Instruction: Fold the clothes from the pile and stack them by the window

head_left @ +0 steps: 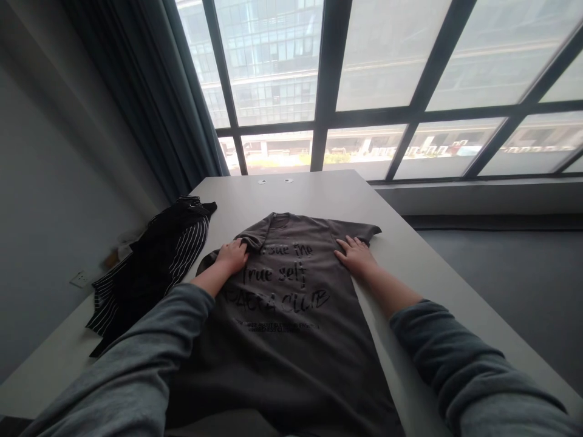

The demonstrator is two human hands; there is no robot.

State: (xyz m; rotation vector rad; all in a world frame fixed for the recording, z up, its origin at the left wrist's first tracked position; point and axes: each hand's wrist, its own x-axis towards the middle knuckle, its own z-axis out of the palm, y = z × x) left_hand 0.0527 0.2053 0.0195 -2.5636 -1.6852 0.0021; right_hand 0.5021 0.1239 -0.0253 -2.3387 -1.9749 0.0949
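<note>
A dark grey T-shirt lies front up on the table, its neckline toward the window and its hem toward me. Black lettering runs across its chest. My left hand is closed on the fabric at the shirt's left side, beside the left sleeve, which looks bunched inward. My right hand rests flat with fingers apart at the base of the right sleeve, which stretches out to the side. The shirt's near end is partly out of view.
The white table reaches toward a large framed window. On its left lies a heap of black and white-striped clothing. Two small round fittings sit at the far edge. A dark curtain hangs at the left, near a wall socket.
</note>
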